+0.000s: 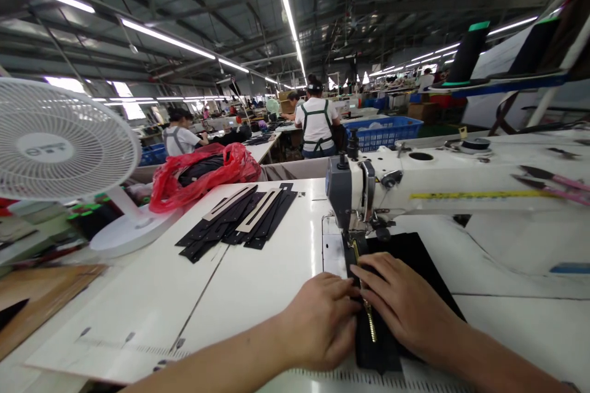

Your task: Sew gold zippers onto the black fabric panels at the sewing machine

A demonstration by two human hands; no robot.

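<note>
A black fabric strip (380,353) with a gold-toothed zipper (370,324) along it lies under the presser foot of a white sewing machine (442,187). My left hand (325,320) has its fingers curled at the strip's left edge, closed on it; the fingertips are partly hidden. Across the zipper and strip, my right hand (408,304) lies with fingers stretched out and pressing down. Beneath that hand a wider black panel (421,258) spreads to the right. Both hands are just in front of the needle area, and they cover the zipper's middle.
Black strips with cream frame-shaped pieces (260,212) lie left of the machine. Behind them sits a red plastic bag (239,163). A white fan (117,227) stands at left. Scissors (553,178) rest on the machine arm. Co-workers and a blue crate (391,129) are beyond.
</note>
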